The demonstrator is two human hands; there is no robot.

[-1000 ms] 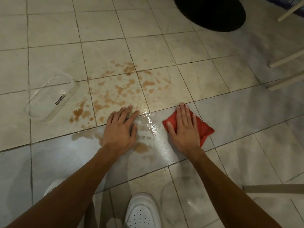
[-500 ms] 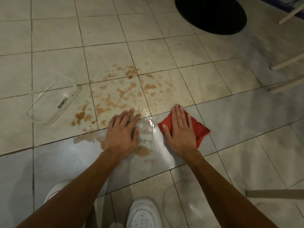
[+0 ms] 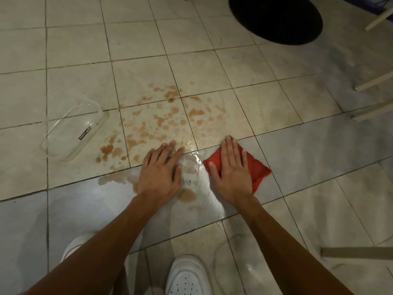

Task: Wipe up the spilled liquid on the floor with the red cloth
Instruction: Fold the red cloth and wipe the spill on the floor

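While a clear plastic container [image 3: 73,133] lies tipped at far left, brown spilled liquid [image 3: 161,122] spreads across the floor [image 3: 276,107] tiles. Left hand [image 3: 159,171] is flat, grip empty — likely bracing. Right hand [image 3: 231,169] presses the red cloth [image 3: 258,169] down, fingers spread — poised beside the puddle's right edge.

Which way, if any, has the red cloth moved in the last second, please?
Yes. The red cloth under the right hand slid slightly left, away from the grout crossing, toward the left hand.
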